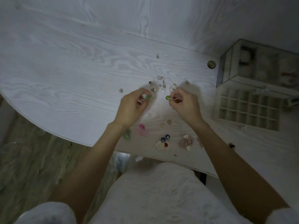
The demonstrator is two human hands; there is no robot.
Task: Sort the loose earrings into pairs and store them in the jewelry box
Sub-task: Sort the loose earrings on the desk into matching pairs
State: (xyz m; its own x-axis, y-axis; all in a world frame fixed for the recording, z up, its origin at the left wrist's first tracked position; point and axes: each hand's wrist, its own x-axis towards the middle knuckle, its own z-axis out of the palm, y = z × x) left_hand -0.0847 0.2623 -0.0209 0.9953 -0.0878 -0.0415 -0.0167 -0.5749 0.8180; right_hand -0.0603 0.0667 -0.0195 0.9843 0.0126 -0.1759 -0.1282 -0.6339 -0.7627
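Hands work over a white wooden table (64, 75) with wavy grain. The left hand (131, 109) pinches a small green and white earring (147, 97) in its curled fingertips. The right hand (186, 105) pinches a small round green earring (167, 98) the same way. The two hands are a little apart, with the green pieces facing each other across the gap.

Just past the hands lie some clear, silvery hook earrings (162, 85) in a loose bunch. Nearer the person lie a pink earring (142, 129), a pale green earring (127, 135), two blue round earrings (165, 138) and a white flower earring (160, 145).

The open white jewelry box (249, 109) with many little square holes sits at the right, well apart from the hands.
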